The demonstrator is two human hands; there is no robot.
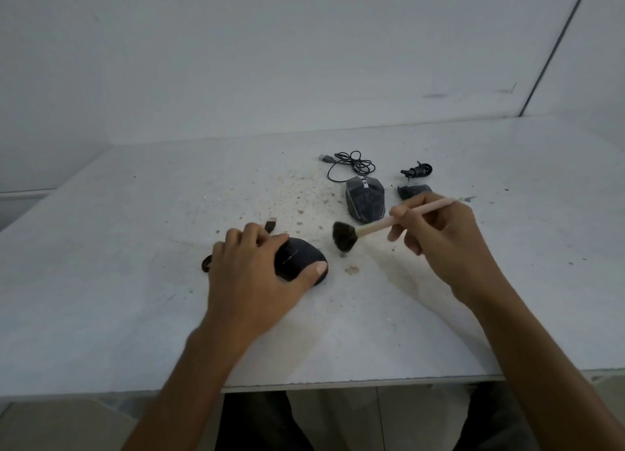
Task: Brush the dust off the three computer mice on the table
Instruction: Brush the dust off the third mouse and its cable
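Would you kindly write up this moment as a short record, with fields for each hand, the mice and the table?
left hand: grips the near black mouse on the table
right hand: holds the pink-handled brush, bristles just right of that mouse, not on it
middle mouse: beyond the brush, loose cable behind it
far-right mouse: partly hidden by the right hand
table: white, dust specks scattered
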